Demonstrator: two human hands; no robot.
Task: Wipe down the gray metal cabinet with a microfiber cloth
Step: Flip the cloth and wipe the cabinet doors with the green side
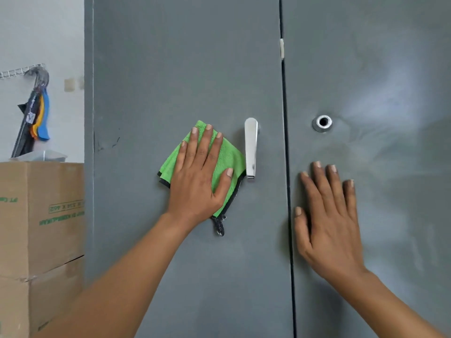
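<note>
The gray metal cabinet (170,69) fills most of the view, its two flat painted doors closed and meeting at a dark vertical seam right of centre. The left hand (199,175) lies flat on the left door with its fingers straight and spread, pressing a folded bright green microfiber cloth with a black edge (229,154) against the panel. The cloth shows around the hand from 9 o'clock up and round to 3 o'clock, and a frayed black corner hangs out below the palm at 5 o'clock. The right hand (328,220) is released and holds nothing; it rests palm-down on the right door with straight fingers pointing toward 11 o'clock, its thumb just beside the seam.

Just beside the cloth at 3 o'clock hangs a polished silver lever handle (251,147), pointing straight down. At 12 o'clock from the right hand sits a round silver lock ring with a dark hole (322,122). A pale sheen spreads over the right door at 2 o'clock from that hand.

Far off at 9 o'clock from the left hand stand stacked brown cardboard boxes with green print (41,228). Above them a folded dark umbrella with blue and orange trim (34,111) hangs from a wire rack on the white wall (36,28).
</note>
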